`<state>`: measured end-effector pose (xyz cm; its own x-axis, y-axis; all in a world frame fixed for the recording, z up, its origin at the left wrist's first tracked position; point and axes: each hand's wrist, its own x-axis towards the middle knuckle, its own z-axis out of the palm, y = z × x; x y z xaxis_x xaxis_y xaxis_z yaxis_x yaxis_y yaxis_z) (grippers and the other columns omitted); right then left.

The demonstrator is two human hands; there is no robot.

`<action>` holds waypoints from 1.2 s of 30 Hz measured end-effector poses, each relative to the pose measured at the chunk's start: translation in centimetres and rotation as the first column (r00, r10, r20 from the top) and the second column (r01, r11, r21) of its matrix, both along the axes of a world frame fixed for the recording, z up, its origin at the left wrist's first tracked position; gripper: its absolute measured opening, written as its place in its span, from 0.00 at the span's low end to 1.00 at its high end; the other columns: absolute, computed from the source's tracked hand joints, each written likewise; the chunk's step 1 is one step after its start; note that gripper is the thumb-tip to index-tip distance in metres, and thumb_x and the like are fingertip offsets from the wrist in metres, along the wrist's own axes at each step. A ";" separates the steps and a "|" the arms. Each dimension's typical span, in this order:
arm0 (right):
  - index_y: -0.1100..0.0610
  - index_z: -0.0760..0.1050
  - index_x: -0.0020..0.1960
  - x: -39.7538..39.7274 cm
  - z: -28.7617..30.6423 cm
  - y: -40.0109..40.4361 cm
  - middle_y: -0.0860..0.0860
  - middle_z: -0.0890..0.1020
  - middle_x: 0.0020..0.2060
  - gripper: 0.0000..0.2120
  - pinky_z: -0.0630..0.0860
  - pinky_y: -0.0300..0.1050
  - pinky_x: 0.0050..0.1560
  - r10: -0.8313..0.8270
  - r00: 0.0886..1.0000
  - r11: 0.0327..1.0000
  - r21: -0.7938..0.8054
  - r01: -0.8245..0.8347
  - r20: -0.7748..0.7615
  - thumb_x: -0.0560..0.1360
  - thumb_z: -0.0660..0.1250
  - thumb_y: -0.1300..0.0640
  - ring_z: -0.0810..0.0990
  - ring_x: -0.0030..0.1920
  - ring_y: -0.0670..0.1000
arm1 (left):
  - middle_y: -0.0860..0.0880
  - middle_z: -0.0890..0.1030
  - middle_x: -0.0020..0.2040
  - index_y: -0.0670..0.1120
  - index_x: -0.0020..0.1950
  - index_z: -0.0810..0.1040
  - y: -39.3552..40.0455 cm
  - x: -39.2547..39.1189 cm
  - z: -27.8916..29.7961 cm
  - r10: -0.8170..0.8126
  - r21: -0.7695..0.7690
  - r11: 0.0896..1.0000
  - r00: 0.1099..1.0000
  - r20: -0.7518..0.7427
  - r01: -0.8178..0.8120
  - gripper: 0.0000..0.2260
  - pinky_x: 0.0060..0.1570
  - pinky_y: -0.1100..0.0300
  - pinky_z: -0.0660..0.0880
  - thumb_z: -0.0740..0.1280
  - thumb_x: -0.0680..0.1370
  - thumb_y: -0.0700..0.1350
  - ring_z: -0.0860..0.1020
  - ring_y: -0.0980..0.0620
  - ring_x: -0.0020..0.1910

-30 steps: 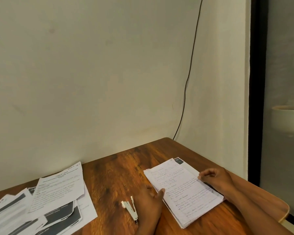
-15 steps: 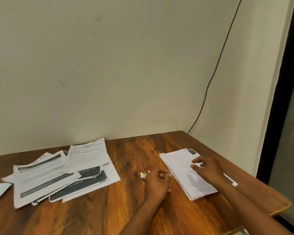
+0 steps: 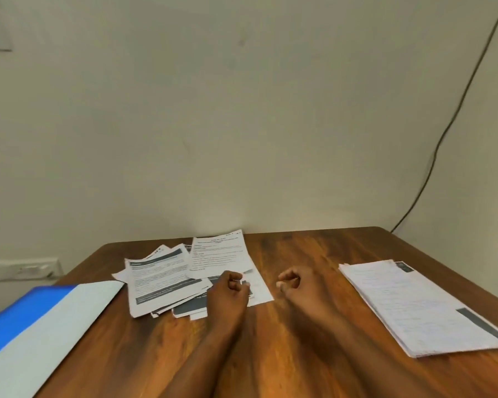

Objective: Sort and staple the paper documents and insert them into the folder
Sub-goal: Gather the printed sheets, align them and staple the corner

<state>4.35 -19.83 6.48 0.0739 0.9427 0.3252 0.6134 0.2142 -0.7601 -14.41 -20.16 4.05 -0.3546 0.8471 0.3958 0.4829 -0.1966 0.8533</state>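
I curl my left hand (image 3: 233, 289) over the loose printed white sheets (image 3: 184, 274) at centre, apparently gripping something small, can't tell what; right hand (image 3: 292, 280) curled, empty; blue plastic folder (image 3: 38, 317) lower left awaits.

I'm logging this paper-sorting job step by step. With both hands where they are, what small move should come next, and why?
Probably the left hand should open and take the top printed sheet from the loose pile. That hand is curled over the pile's near right edge, the sheets lie fanned and unsorted, and the handwritten stack already lies squared at the right. The right hand hovers over bare table, loosely curled.
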 end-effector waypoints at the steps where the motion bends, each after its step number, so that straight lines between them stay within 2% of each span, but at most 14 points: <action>1: 0.45 0.80 0.50 -1.5 -0.6 0.4 0.41 0.82 0.47 0.04 0.81 0.34 0.47 0.033 0.999 0.999 -0.005 -0.033 0.000 0.78 0.74 0.48 0.83 0.46 0.47 | 0.55 0.85 0.46 0.52 0.53 0.82 0.3 -1.6 -0.3 0.055 0.000 0.998 0.998 -0.017 -0.055 0.05 0.43 0.63 0.79 0.73 0.78 0.44 0.81 0.58 0.43; 5: 0.41 0.77 0.60 -6.3 -2.5 1.3 0.34 0.75 0.51 0.12 0.70 0.25 0.44 0.147 0.981 0.989 -0.015 -0.146 0.127 0.78 0.70 0.41 0.79 0.49 0.41 | 0.52 0.84 0.53 0.52 0.60 0.79 1.0 -7.3 -1.8 0.201 -0.042 0.977 0.966 -0.162 -0.210 0.13 0.53 0.53 0.76 0.75 0.76 0.49 0.82 0.48 0.54; 7: 0.43 0.79 0.60 -7.9 -3.7 2.1 0.37 0.78 0.55 0.13 0.68 0.24 0.45 0.162 0.967 0.985 0.029 -0.171 0.198 0.78 0.70 0.41 0.78 0.52 0.41 | 0.48 0.79 0.65 0.53 0.69 0.75 1.5 -9.6 -2.9 0.220 -0.120 0.954 0.913 -0.343 -0.275 0.23 0.64 0.44 0.71 0.74 0.76 0.55 0.75 0.44 0.66; 10: 0.44 0.79 0.61 -9.1 -5.5 4.4 0.41 0.80 0.60 0.17 0.74 0.32 0.57 0.195 0.920 0.970 0.069 -0.232 0.341 0.77 0.67 0.37 0.78 0.58 0.44 | 0.44 0.66 0.80 0.53 0.79 0.64 1.9 -11.0 -4.0 0.208 -0.245 0.899 0.846 -0.491 -0.364 0.37 0.74 0.40 0.62 0.67 0.76 0.69 0.63 0.41 0.78; 12: 0.45 0.77 0.63 -9.4 -6.0 6.0 0.42 0.80 0.61 0.22 0.76 0.42 0.63 0.188 0.883 0.964 0.091 -0.250 0.430 0.77 0.63 0.33 0.77 0.59 0.44 | 0.44 0.59 0.83 0.54 0.82 0.59 2.4 -10.9 -4.2 0.158 -0.292 0.882 0.815 -0.557 -0.370 0.39 0.76 0.37 0.56 0.60 0.76 0.74 0.57 0.41 0.82; 14: 0.46 0.75 0.70 -9.5 -5.9 6.8 0.43 0.77 0.68 0.28 0.72 0.48 0.70 0.204 0.847 0.954 0.094 -0.284 0.491 0.78 0.59 0.31 0.75 0.67 0.45 | 0.44 0.59 0.83 0.55 0.81 0.61 2.9 -10.4 -4.5 0.089 -0.322 0.877 0.778 -0.622 -0.357 0.39 0.77 0.36 0.53 0.54 0.77 0.76 0.56 0.41 0.82; 18: 0.46 0.61 0.81 -9.8 -5.9 8.1 0.46 0.62 0.82 0.38 0.56 0.52 0.81 0.271 0.800 0.949 -0.009 -0.316 0.536 0.79 0.52 0.25 0.60 0.81 0.47 | 0.45 0.70 0.78 0.54 0.77 0.70 3.1 -10.6 -5.2 0.061 -0.228 0.931 0.739 -0.671 -0.284 0.41 0.77 0.43 0.63 0.48 0.75 0.78 0.65 0.44 0.79; 22: 0.45 0.50 0.84 -9.9 -6.1 8.4 0.45 0.53 0.84 0.42 0.46 0.55 0.83 0.320 0.789 0.945 -0.113 -0.308 0.524 0.78 0.48 0.23 0.50 0.84 0.47 | 0.48 0.73 0.76 0.53 0.76 0.73 2.0 -9.8 -5.1 0.032 -0.167 0.965 0.717 -0.696 -0.205 0.36 0.76 0.50 0.65 0.54 0.77 0.73 0.69 0.48 0.76; 25: 0.45 0.55 0.84 -9.8 -6.1 8.3 0.46 0.56 0.84 0.42 0.48 0.56 0.82 0.324 0.764 0.944 -0.134 -0.303 0.558 0.77 0.47 0.23 0.53 0.83 0.48 | 0.51 0.83 0.60 0.53 0.60 0.81 0.3 -8.7 -4.0 0.054 -0.110 0.973 0.659 -0.750 -0.205 0.28 0.61 0.52 0.73 0.55 0.75 0.71 0.79 0.50 0.61; 27: 0.45 0.59 0.82 -9.7 -5.9 7.8 0.47 0.59 0.83 0.43 0.50 0.56 0.81 0.321 0.757 0.943 -0.124 -0.308 0.569 0.76 0.46 0.21 0.55 0.83 0.48 | 0.52 0.84 0.43 0.52 0.42 0.77 -0.8 -8.2 -3.5 0.089 -0.068 0.975 0.650 -0.754 -0.213 0.22 0.48 0.53 0.73 0.58 0.73 0.69 0.81 0.51 0.46; 29: 0.44 0.61 0.82 -9.4 -5.7 7.1 0.47 0.59 0.83 0.47 0.51 0.55 0.81 0.334 0.760 0.938 -0.121 -0.323 0.557 0.71 0.42 0.19 0.56 0.82 0.47 | 0.53 0.81 0.32 0.50 0.34 0.75 -1.6 -7.9 -3.2 0.146 -0.002 0.977 0.669 -0.729 -0.215 0.21 0.40 0.55 0.71 0.63 0.73 0.67 0.79 0.52 0.34; 32: 0.43 0.63 0.81 -8.8 -5.4 5.6 0.45 0.61 0.82 0.51 0.52 0.55 0.81 0.358 0.751 0.929 -0.133 -0.345 0.555 0.67 0.39 0.17 0.57 0.82 0.46 | 0.58 0.81 0.31 0.53 0.34 0.79 -2.0 -7.8 -3.0 0.295 0.142 0.955 0.759 -0.580 -0.262 0.14 0.39 0.57 0.74 0.69 0.73 0.61 0.74 0.58 0.29; 34: 0.41 0.65 0.79 -8.6 -5.1 4.2 0.43 0.63 0.81 0.42 0.54 0.53 0.80 0.362 0.755 0.926 -0.119 -0.358 0.546 0.74 0.48 0.20 0.60 0.81 0.45 | 0.59 0.82 0.35 0.54 0.37 0.80 -1.9 -8.2 -2.7 0.356 0.214 0.933 0.816 -0.454 -0.288 0.08 0.43 0.57 0.75 0.72 0.74 0.55 0.74 0.60 0.32; 36: 0.40 0.70 0.76 -8.4 -4.6 2.7 0.41 0.69 0.78 0.34 0.59 0.48 0.78 0.346 0.756 0.925 -0.065 -0.375 0.556 0.76 0.56 0.25 0.67 0.77 0.45 | 0.58 0.84 0.40 0.54 0.41 0.83 -1.4 -8.8 -2.4 0.442 0.321 0.887 0.815 -0.375 -0.333 0.03 0.50 0.59 0.70 0.76 0.74 0.50 0.78 0.58 0.39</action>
